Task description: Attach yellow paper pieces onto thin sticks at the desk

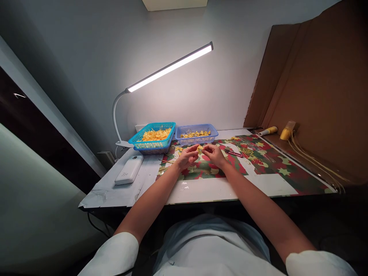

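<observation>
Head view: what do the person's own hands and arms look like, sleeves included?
The left hand and right hand are bare, with no glove or watch visible. The forearms are bare too, up to loose, whitish sleeves.

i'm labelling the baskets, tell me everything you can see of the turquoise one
The turquoise basket is shallow and rectangular with rounded corners and perforated walls, and looks like plastic. It stands open side up, turned at an angle, at the back left of the table, on top of a darker blue basket. A loose heap of yellow-orange strips lies in it. A lavender basket is close on its right. Neither the left hand nor the right hand touches it.
</observation>
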### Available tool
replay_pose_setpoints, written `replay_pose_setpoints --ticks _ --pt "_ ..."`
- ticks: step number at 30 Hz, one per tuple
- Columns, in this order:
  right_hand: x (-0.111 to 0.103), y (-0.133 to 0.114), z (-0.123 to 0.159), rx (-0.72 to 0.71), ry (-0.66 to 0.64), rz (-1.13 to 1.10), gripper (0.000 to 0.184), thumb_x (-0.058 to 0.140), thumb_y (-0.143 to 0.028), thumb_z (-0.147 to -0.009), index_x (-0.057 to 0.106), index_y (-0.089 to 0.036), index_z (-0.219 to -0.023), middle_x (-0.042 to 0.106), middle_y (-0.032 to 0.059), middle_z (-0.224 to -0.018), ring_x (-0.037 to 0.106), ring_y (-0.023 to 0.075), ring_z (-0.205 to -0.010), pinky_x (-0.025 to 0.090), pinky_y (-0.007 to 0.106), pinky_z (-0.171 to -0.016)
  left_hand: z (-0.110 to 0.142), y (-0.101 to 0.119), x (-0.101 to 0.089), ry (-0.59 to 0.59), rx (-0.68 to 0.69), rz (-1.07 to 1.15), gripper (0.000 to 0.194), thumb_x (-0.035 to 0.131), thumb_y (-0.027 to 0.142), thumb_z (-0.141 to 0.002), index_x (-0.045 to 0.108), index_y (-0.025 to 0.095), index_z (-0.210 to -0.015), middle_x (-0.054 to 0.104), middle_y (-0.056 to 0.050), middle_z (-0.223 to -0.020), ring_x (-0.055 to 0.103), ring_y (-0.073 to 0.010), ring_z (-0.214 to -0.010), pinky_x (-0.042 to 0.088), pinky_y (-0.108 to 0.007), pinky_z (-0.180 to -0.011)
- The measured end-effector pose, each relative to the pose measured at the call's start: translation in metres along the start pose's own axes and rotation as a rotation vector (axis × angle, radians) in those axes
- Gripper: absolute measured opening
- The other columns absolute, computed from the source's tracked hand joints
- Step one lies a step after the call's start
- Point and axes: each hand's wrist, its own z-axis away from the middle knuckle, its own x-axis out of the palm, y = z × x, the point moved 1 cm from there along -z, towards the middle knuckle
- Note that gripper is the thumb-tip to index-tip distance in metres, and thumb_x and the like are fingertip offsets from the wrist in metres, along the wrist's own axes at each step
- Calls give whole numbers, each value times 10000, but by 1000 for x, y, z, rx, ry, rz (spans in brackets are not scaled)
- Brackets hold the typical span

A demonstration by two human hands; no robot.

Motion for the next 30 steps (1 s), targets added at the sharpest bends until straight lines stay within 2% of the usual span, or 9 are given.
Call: replay_pose_setpoints --ticks 17,23,30 --pt "2 -5 1 5 -16 -8 382 647 -558 -704 604 -179 -731 602 24 -719 522 144 -659 429 287 -614 -2 -2 0 21 15 -47 374 777 65 -585 697 148 -941 698 -30 -870 609 -68 -710 455 -191 -687" --pt "3 -6 1 42 -61 -37 403 647 -579 -697 609 -182 -752 571 3 -686 477 122 -614 391 263 -567 -2 -2 1 52 40 -94 381 821 62 -518 715 142 -875 713 -41 -862 630 -91 -713 439 -214 -692" --pt "3 -2 0 76 -62 -49 437 656 -611 -664 598 -183 -727 542 -7 -661 446 113 -595 362 249 -539 -2 -2 4 65 58 -96 372 821 58 -513 723 139 -862 713 -46 -851 637 -113 -753 442 -241 -742"
